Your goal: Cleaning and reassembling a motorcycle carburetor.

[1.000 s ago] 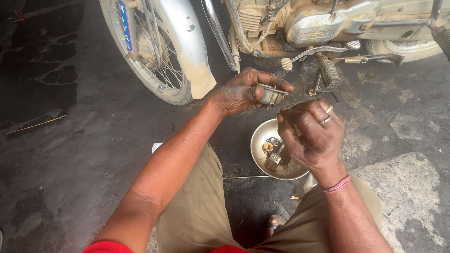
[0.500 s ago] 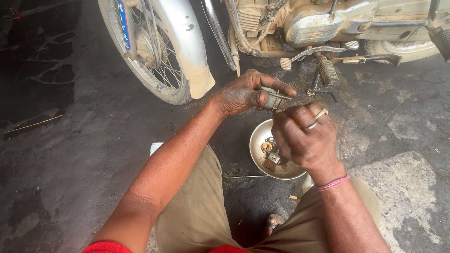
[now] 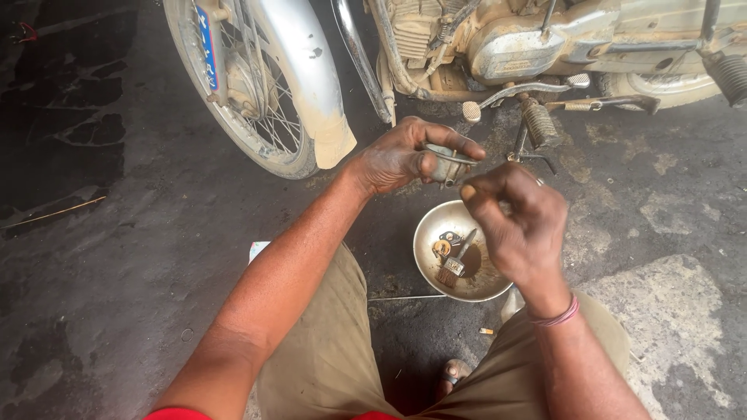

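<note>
My left hand grips a small grey metal cup-shaped part with a wire clip across it, held above the floor in front of a motorcycle. My right hand is closed just right of the part, its thumb and fingers pinched at the part's rim; whatever it pinches is hidden by the fingers. Below both hands sits a round metal bowl holding a small brush and a few small parts in dark liquid.
A dusty motorcycle stands across the top, with its front wheel, silver mudguard, engine and footpeg. The floor is dark, oil-stained concrete. My knees in khaki trousers frame the bowl.
My right hand has turned and closed in on the metal part from the right, fingers now pinched at its rim. My left hand has kept its hold on the part.
</note>
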